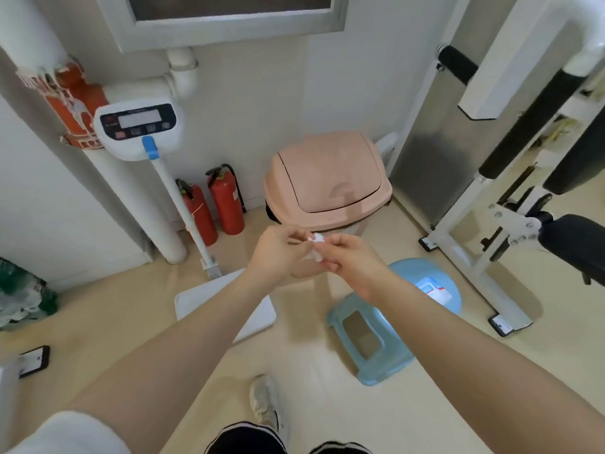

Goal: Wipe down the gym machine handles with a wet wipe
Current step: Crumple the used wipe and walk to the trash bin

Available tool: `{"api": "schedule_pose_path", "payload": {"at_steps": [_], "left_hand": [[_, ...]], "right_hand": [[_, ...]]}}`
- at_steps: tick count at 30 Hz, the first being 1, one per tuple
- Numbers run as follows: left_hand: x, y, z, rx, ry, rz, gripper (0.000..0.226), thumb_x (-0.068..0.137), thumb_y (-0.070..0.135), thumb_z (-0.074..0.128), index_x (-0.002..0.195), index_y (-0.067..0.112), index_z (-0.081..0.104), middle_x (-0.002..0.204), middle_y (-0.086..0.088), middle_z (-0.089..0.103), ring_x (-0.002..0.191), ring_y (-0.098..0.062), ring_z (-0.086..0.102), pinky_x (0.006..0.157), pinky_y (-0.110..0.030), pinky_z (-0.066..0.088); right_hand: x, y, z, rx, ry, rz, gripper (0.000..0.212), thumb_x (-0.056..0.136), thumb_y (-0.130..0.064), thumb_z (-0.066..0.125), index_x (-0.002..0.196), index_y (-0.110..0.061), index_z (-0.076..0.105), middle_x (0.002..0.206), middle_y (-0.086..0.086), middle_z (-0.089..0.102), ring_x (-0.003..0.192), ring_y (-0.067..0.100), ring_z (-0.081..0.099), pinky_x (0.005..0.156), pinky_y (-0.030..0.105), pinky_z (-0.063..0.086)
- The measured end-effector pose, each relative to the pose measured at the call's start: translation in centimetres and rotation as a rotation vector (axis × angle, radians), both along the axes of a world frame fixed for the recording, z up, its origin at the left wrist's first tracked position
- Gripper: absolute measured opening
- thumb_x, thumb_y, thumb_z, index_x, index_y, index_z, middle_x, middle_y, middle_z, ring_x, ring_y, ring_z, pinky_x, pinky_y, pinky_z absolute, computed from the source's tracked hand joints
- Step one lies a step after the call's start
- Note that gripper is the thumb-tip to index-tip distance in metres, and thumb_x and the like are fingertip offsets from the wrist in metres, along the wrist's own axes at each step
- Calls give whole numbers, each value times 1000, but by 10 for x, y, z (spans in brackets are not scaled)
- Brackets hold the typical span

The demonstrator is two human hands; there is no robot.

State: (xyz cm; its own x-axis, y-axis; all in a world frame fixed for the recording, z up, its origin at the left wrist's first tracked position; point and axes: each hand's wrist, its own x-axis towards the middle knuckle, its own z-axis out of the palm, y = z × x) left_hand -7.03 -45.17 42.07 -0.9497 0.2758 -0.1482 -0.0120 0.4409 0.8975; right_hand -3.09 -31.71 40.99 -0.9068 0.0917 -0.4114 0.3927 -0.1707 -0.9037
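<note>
Wipe (315,246) is pinched, bunched small, between left hand (278,249) and right hand (352,260) — if tugged unevenly, it could be torn or dropped.

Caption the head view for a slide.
Both hands, left and right, pinch a crumpled wet wipe above the pink bin.

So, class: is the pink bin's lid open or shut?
Shut. The pink bin has its lid lying flush in the top, with no gap showing.

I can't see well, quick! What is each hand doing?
Left hand: fingers pinch the wet wipe.
Right hand: fingers pinch the same wipe.
</note>
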Motion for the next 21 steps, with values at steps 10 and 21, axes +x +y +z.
{"api": "schedule_pose_path", "payload": {"at_steps": [10,21], "left_hand": [[-232,94,-97,-425,175,-511,47,81,34,41,118,13,61,119,-7,63,112,-24,55,93,-33,44],[-416,197,-261,-1156,669,-929,46,100,13,23,144,1,22,158,-11,3,145,-28,-2,117,-40,-3]], "right_hand": [[-192,110,-88,514,-72,-387,16,79,-10,63,79,-22,53,82,-1,59,71,17,55,68,31,45],[-352,252,-230,1058,-100,-82,20,91,-4,44,95,-17,60,90,-3,56,71,14,51,59,19,36]]}}
